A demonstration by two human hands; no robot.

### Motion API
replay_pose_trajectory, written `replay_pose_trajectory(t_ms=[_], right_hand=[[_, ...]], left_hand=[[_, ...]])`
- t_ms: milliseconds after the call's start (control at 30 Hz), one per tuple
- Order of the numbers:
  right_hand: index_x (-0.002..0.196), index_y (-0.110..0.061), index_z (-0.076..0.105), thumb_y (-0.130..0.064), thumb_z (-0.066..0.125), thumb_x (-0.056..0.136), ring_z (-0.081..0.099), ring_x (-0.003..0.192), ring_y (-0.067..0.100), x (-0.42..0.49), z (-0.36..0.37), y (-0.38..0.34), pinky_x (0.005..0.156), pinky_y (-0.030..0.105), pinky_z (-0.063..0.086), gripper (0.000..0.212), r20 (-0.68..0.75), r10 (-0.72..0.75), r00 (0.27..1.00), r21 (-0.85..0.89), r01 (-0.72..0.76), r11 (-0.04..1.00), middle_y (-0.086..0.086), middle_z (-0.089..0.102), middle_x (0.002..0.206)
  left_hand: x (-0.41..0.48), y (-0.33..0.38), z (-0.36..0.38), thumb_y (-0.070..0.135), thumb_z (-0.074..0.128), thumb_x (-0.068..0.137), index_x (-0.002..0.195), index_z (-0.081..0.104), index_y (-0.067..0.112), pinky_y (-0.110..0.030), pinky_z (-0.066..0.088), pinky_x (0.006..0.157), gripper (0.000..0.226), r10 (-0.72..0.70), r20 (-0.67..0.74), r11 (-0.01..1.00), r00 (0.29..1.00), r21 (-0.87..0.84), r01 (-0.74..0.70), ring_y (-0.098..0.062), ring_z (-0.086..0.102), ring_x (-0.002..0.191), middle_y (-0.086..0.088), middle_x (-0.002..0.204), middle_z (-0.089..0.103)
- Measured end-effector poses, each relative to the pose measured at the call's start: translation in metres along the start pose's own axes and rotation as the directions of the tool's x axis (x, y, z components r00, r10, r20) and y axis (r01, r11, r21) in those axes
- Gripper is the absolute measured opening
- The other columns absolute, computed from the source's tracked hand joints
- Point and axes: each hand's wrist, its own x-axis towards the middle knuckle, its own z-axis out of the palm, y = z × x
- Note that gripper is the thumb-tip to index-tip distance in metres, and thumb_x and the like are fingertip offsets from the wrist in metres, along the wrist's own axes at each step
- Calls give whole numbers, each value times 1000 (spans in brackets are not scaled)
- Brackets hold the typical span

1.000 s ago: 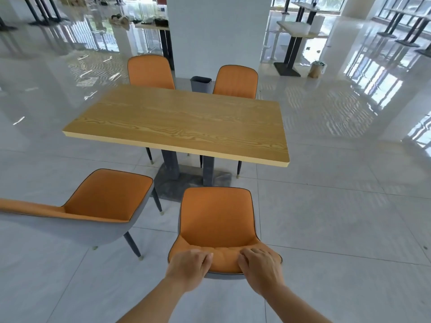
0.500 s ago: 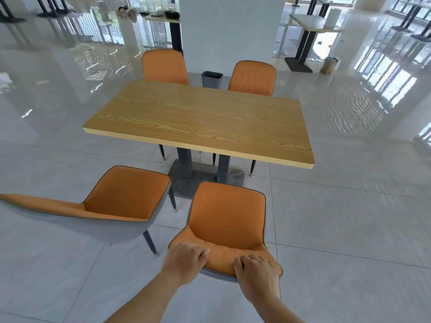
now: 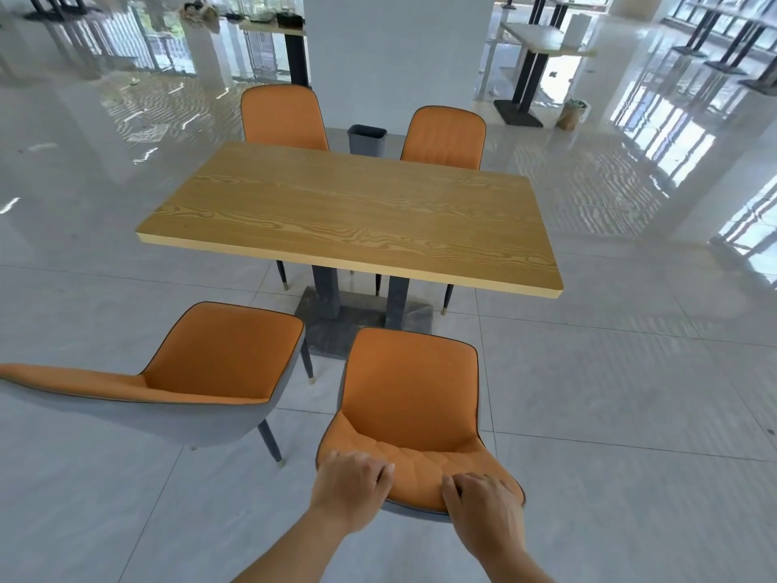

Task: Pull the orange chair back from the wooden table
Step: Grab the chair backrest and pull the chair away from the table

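Orange chair (image 3: 410, 397) looks light-to-medium, with a rigid shell, padded top rail that gives a little under the fingers, and thin legs likely to skate on the glossy tile floor (image 3: 630, 414); top edge of the backrest is the right hold, and left hand (image 3: 349, 490) and right hand (image 3: 487, 511) are both clamped over it, set apart. It stands clear of the wooden table (image 3: 349, 212), seat just short of the near edge, beside a second orange chair (image 3: 218, 359). Orange upholstery, grey outer shell, dark piping, no visible damage
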Motion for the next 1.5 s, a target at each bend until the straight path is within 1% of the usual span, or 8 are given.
replay_pose_trajectory(t_ms=[133, 300, 467, 633, 900, 1067, 1200, 1500], right_hand=[[49, -23, 36, -44, 41, 96, 50, 58, 13, 2, -7, -4, 63, 29, 39, 52, 14, 20, 1000, 2, -20, 1000, -8, 43, 51], [53, -20, 51, -43, 42, 98, 53, 60, 11, 18, -15, -4, 64, 26, 42, 51, 22, 54, 998, 7, -55, 998, -8, 53, 54], [51, -22, 40, -44, 38, 99, 47, 58, 10, 24, -24, 1, 59, 24, 31, 53, 17, 38, 999, -47, -37, 998, -6, 46, 53], [59, -23, 49, -45, 31, 100, 51, 65, 9, 37, -31, 14, 64, 27, 36, 50, 32, 34, 999, -80, -31, 996, -7, 48, 57], [57, -22, 51, -46, 33, 100, 50, 57, 9, 42, -31, 21, 62, 25, 33, 52, 25, 40, 999, -108, -37, 993, -4, 50, 54], [56, -22, 54, -46, 35, 100, 51, 54, 8, 40, -31, 22, 57, 24, 34, 53, 23, 49, 999, -99, -46, 994, -5, 50, 52], [56, -20, 57, -45, 37, 99, 47, 50, 9, 39, -33, 23, 51, 21, 29, 54, 13, 45, 999, -105, -43, 994, -2, 47, 48], [51, -22, 50, -44, 37, 99, 44, 47, 9, 27, -31, 16, 50, 18, 22, 54, 10, 48, 999, -110, -47, 993, -2, 45, 46]], left_hand=[[3, 1, 1, 51, 10, 95, 68, 49, 25, -32, 46, 76, 54, -3, -29, 1000, 1000, -7, 2, -14, 50, 63, 9, 67, 51], [19, 3, -1, 50, 5, 94, 68, 52, 25, -31, 45, 71, 59, -23, -70, 1000, 997, 13, 24, -15, 52, 62, 7, 67, 53], [24, 9, 0, 50, 0, 91, 71, 52, 26, -30, 36, 69, 61, -35, -83, 999, 996, 39, 38, -15, 54, 65, 7, 70, 54], [35, 20, 0, 44, 17, 101, 73, 54, 25, -31, 45, 74, 50, -58, -53, 997, 997, 39, 60, -14, 57, 68, 5, 74, 60], [40, 25, 3, 45, 18, 102, 71, 55, 24, -30, 47, 75, 52, -75, -61, 997, 995, 9, 75, -14, 54, 64, 5, 69, 56], [36, 29, 1, 45, 20, 104, 72, 53, 27, -25, 37, 68, 49, -60, -83, 998, 995, 21, 62, -14, 50, 61, 8, 69, 54], [36, 30, 2, 48, 13, 101, 73, 62, 23, -23, 33, 55, 62, -50, -86, 997, 995, 56, 55, -14, 53, 58, 7, 68, 60], [26, 24, 9, 53, 3, 96, 75, 68, 23, -21, 28, 51, 74, -38, -149, 998, 988, 47, 45, -13, 51, 55, 7, 66, 61]])
